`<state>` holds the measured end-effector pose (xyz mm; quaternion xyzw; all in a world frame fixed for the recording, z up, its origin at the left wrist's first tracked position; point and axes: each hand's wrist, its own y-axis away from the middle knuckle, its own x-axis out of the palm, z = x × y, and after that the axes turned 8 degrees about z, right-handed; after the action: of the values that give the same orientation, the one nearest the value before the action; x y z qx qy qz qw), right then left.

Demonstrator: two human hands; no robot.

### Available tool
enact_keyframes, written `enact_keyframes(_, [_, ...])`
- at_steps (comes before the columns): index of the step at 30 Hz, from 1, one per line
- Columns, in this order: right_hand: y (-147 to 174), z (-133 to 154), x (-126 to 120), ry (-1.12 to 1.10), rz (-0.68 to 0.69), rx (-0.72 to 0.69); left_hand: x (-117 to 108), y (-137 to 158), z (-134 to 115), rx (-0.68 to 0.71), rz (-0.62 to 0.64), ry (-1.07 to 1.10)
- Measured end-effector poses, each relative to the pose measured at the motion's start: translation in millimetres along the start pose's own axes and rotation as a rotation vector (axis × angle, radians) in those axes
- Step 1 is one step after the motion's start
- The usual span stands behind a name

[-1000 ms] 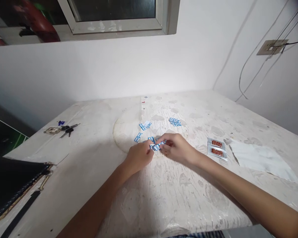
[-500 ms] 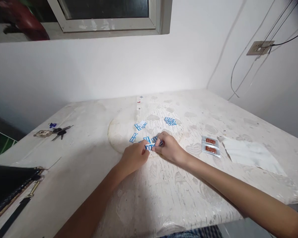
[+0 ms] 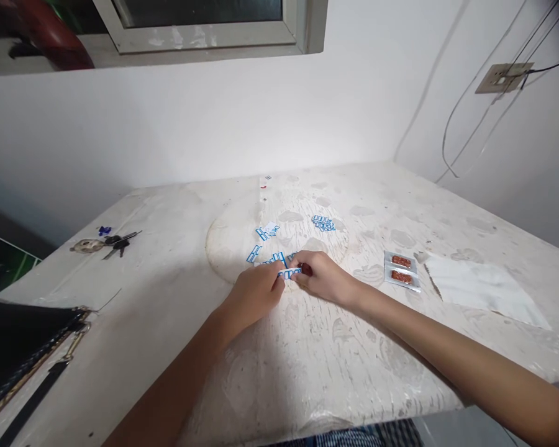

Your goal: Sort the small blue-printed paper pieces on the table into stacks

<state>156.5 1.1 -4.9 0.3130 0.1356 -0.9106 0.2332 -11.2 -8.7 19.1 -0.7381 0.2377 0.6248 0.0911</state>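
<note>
My left hand (image 3: pixel 259 287) and my right hand (image 3: pixel 321 277) pinch the two ends of a small white strip with blue printed boxes (image 3: pixel 289 273), just over the table. Fingers on both sides are closed, and the fingertips hide the strip's ends. Behind them lie more blue-and-white printed pieces (image 3: pixel 278 257), partly covered by my hands. A single blue-and-white piece (image 3: pixel 254 254) rests just beyond my left hand. Farther back are a small cluster of such pieces (image 3: pixel 266 231) and a denser pile of them (image 3: pixel 323 223).
A foil pack with two reddish-brown tablets (image 3: pixel 402 270) and a white cloth or paper sheet (image 3: pixel 484 289) lie right. Keys (image 3: pixel 116 244) are at left, near a black pouch (image 3: pixel 28 347) with a strap. The table (image 3: pixel 354 372) meets a white wall behind.
The camera view has shifted slightly. My hands stay pinched on the strip, with the left fingers now covering a little more of its left side.
</note>
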Motion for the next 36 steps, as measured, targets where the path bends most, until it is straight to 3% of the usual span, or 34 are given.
enact_keyframes(3, [-1.5,-0.1,-4.9,-0.061,-0.01,-0.022,-0.1,-0.1,-3.3,0.003,-0.014,-0.038])
enact_keyframes(6, [-5.4,-5.4,-15.3,-0.13,-0.114,0.002,1.1,-1.4,-4.8,0.014,0.002,-0.102])
enact_keyframes(9, [-9.5,-14.0,-23.9,0.038,-0.223,0.008,1.9,-1.9,-4.1,0.07,0.015,-0.171])
enact_keyframes(14, [-12.1,-20.4,-21.3,0.32,-0.091,-0.136,-0.4,0.7,-3.9,0.116,0.055,-0.216])
enact_keyframes(18, [-15.0,-21.1,-16.9,0.343,-0.065,-0.077,-2.9,2.4,-5.7,0.106,0.08,-0.225])
enact_keyframes(22, [-17.0,-22.9,-16.6,0.328,-0.066,-0.047,-3.5,2.5,-5.8,0.108,0.082,-0.224])
enact_keyframes(27, [-15.6,-17.2,-19.9,0.333,-0.021,-0.132,-1.7,1.4,-4.3,0.13,0.06,-0.249])
enact_keyframes(31, [-15.2,-14.4,-20.8,0.324,-0.023,-0.073,-0.8,0.8,-3.7,0.134,0.049,-0.241])
enact_keyframes(36, [-15.9,-21.0,-21.5,-0.002,-0.065,-0.06,-1.3,0.9,-2.4,0.131,0.04,-0.183])
